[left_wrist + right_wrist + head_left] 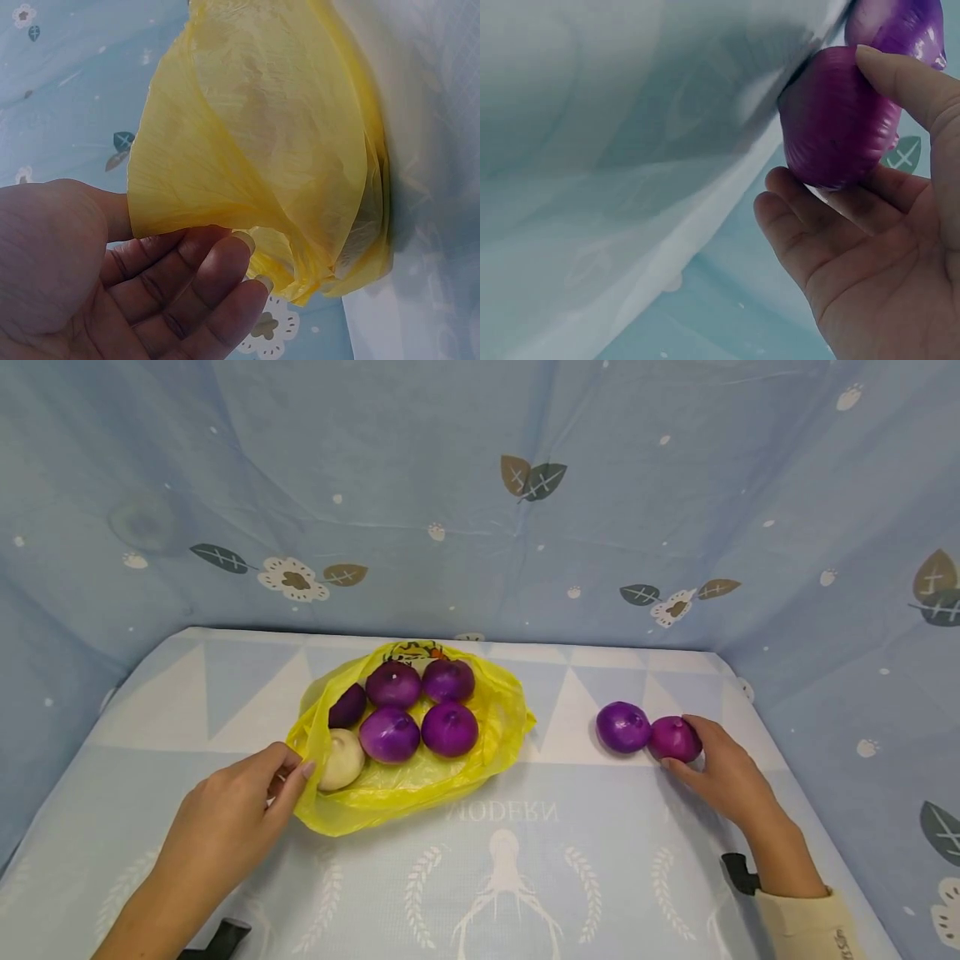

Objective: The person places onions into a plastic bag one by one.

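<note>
A yellow plastic bag point(480, 768) lies open left of the table's middle, with several purple onions point(389, 735) and one pale, cream-coloured onion point(342, 760) inside. My left hand point(225, 814) pinches the bag's left rim between thumb and fingers; the left wrist view shows the yellow film point(247, 142) stretched up from that grip. On the right, my right hand point(731, 777) holds a reddish-purple onion point(836, 120) between thumb and fingers. Touching or nearly touching it on the left is another purple onion point(623, 727), which rests on the table.
The table point(600, 860) wears a pale blue and white patterned cover. Blue printed cloth point(450, 485) hangs behind it and at both sides. Black wrist straps or mounts point(741, 872) show near both wrists.
</note>
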{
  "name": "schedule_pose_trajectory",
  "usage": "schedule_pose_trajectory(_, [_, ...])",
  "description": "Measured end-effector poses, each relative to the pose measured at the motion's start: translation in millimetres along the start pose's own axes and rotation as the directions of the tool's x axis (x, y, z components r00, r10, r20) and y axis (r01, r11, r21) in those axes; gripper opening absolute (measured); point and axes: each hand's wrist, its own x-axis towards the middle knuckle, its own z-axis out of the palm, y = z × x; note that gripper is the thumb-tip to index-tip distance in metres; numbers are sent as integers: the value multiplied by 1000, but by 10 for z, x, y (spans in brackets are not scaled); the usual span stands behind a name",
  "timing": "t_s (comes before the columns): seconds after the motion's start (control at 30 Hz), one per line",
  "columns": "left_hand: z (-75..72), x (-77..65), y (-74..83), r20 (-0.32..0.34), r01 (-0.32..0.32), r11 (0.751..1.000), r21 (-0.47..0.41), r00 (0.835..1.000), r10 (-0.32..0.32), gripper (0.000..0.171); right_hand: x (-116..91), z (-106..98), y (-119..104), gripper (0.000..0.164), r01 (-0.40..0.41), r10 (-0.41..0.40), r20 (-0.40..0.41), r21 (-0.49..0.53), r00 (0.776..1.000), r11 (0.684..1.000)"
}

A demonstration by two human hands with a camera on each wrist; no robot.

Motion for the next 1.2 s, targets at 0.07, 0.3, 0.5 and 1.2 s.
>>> schedule_pose_trajectory(0.07, [4,-7,-2,-9,-12,1000,6,1000,12,17,3,5,-7,78,-9,9,2,-4,1000,1000])
schedule_pose_trajectory(0.3, [6,-13,-3,-13,-21,1000,2,1000,21,19,21,14,-15,77,-40,41,10,-12,999,999])
schedule_pose_trajectory(0.5, [0,-14,0,-8,-19,1000,1,1000,19,18,41,6,-19,79,-55,55,14,-10,998,998])
schedule_pose_trajectory(1.2, [-11,-12,4,-15,-25,1000,-2,1000,25,17,-41,-25,-41,83,-104,104,24,-12,994,995])
